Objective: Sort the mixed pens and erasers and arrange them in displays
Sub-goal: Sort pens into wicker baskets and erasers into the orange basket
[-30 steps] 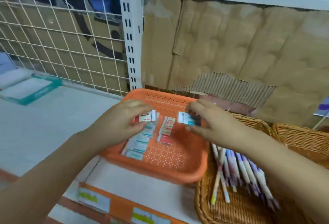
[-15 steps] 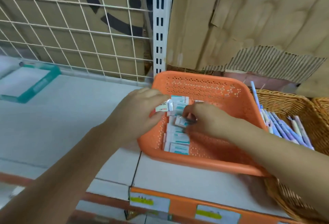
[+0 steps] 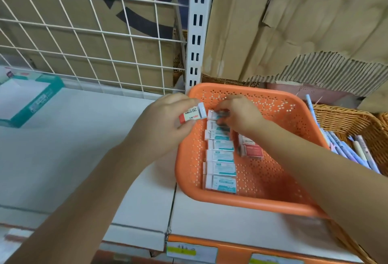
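I see a red 2B eraser (image 3: 192, 115) pinched in my left hand (image 3: 165, 123), just over the orange basket's (image 3: 247, 202) left rim. My right hand (image 3: 239, 114) is down inside, fingers closed on the teal eraser (image 3: 212, 114) at the far end of the teal row (image 3: 220, 158). Two red erasers (image 3: 251, 147) lie beside that row. Pens (image 3: 346, 152) sit in the wicker basket (image 3: 344, 116) to the right, all on the white shelf (image 3: 73, 137).
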